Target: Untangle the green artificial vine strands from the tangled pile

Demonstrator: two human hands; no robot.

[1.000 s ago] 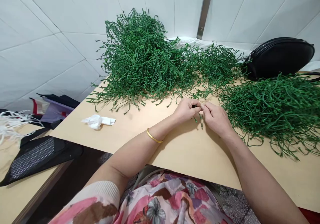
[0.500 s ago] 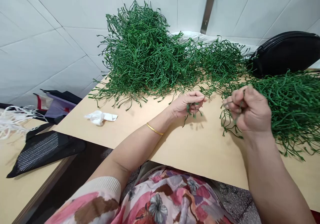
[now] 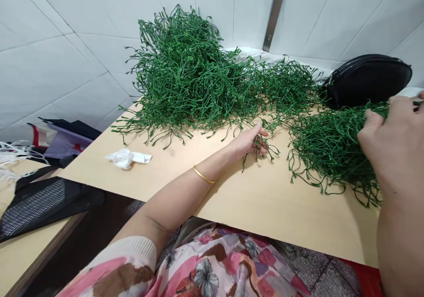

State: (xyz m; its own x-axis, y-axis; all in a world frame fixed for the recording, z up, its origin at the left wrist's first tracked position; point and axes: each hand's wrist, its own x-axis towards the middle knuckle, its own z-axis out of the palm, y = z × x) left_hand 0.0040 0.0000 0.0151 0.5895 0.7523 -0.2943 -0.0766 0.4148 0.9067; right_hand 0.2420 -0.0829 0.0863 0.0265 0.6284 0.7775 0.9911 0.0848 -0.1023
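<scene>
My left hand point(image 3: 249, 143) rests low over the table, its fingers curled around a few thin green plastic stems point(image 3: 272, 152) with small forked tips. The thumb is lifted off the fingers. At the right edge, my right hand point(image 3: 395, 142) reaches over a pile of the same green stems point(image 3: 338, 144). Its thumb and fingers are apart, and the fingertips are partly cut off by the frame. A taller heap of green stems point(image 3: 192, 71) stands at the back against the wall, trailing into a smaller heap point(image 3: 288, 82) on its right.
A black zipped pouch point(image 3: 367, 80) leans behind the right pile. Crumpled white tissue point(image 3: 123, 158) lies on the left of the wooden table point(image 3: 265, 199). Farther left are a black mesh bag point(image 3: 43, 204), purple and black cloth point(image 3: 66, 140) and white strands point(image 3: 20, 158).
My right hand has gone from near the middle, where it was closed on a stem, to over the right pile, and opened. My left thumb has lifted; that hand stays in place.
</scene>
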